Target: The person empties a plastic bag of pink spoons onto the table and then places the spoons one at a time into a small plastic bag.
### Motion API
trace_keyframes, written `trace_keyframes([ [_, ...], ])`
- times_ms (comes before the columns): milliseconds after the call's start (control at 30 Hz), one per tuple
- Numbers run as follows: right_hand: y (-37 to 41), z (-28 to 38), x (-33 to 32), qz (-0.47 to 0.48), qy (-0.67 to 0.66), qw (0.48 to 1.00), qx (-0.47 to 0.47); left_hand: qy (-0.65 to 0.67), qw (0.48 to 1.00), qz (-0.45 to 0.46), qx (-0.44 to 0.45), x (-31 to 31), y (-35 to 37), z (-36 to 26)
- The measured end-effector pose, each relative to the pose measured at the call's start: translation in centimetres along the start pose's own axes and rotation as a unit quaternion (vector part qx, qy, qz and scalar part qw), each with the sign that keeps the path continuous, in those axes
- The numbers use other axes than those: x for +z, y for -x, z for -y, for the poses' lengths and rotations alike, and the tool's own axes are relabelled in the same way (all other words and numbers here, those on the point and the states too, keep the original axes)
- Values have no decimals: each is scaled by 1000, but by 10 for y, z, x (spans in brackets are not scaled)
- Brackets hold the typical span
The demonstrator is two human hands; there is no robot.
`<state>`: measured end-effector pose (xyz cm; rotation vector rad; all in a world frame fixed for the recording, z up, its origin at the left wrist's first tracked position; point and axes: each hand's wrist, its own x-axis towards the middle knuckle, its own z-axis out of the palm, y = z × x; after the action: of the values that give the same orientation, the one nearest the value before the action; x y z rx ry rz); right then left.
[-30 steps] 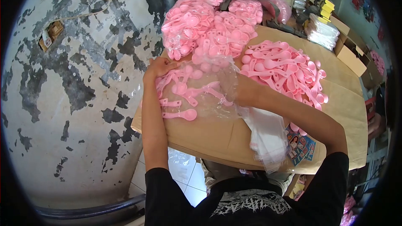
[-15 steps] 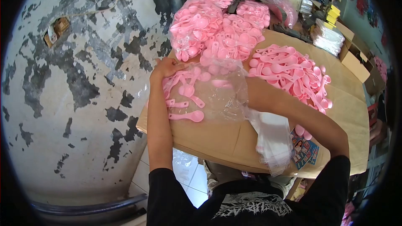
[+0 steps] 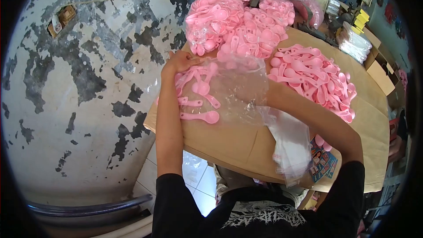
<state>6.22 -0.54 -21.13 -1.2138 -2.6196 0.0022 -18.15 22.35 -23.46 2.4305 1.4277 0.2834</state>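
A clear plastic bag [image 3: 233, 92] lies on the cardboard-covered table [image 3: 229, 145] with several pink plastic spoons [image 3: 200, 117] inside it. My left hand [image 3: 178, 61] grips the bag's far left edge, close to the wall. My right hand [image 3: 260, 89] is pushed inside the bag; the crinkled plastic blurs it, and I cannot make out what its fingers hold. To the right of the bag lies a loose heap of pink spoons [image 3: 317, 79]. Just beyond it are filled bags of pink spoons [image 3: 233, 22].
A stack of empty clear bags [image 3: 291, 145] hangs over the table's near edge beside a printed card [image 3: 324, 163]. A peeling wall [image 3: 79, 83] runs along the left. Open cardboard boxes [image 3: 381, 70] and white packets [image 3: 354, 44] stand at the far right.
The view has drifted a little. Both hands stay at the bag, and the spoons inside have barely shifted.
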Motion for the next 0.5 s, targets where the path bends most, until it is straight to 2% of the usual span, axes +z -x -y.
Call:
trace_keyframes([
  [67, -43, -10, 35, -179, 75, 970, -146, 3, 1000, 2, 9, -1, 0, 2],
  [167, -68, 2, 21, -87, 118, 981, -129, -15, 1000, 6, 10, -6, -1, -3],
  [267, -63, 1, -1, -56, 135, 984, -104, -8, 1000, 15, 5, -7, 4, -3],
  [467, -34, -11, 10, -160, 125, 968, -151, -13, 1000, 16, -2, -4, 1, -7],
  [500, -33, -13, 11, -112, 115, 976, -145, -14, 1000, 20, 0, -4, 1, -9],
])
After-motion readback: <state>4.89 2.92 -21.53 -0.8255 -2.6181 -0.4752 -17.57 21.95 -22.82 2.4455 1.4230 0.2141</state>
